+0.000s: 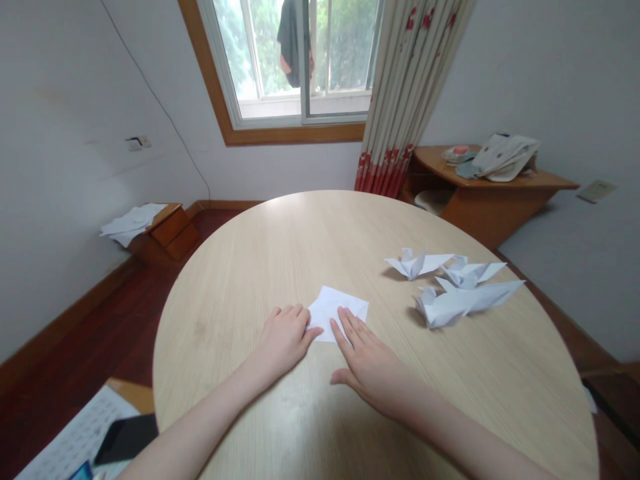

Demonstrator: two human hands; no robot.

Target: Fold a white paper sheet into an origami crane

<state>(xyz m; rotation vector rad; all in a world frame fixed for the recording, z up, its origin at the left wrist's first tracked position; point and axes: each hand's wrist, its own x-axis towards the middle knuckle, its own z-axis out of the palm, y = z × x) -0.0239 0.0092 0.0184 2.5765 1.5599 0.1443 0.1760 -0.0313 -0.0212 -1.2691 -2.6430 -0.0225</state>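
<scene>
A folded piece of white paper (325,300) lies flat on the round wooden table (240,267), in front of me. At its left corner, my left hand (287,337) has its fingers curled around the edge, with the thumb on the near side. My right hand (367,363) rests flat across the right part of the paper, fingers stretched out and thumb spread away. Part of the paper is hidden under both hands. To the right stand three folded paper birds: one at the back (417,265), one behind the front one (473,272), and a larger one (460,305) nearest me.
Beyond the table are a window (305,60) and a patterned curtain (400,87). A corner desk (505,193) on the right bears a cloth bag (507,157). Papers (133,223) lie on a low cabinet at left. A black phone (125,440) lies at lower left.
</scene>
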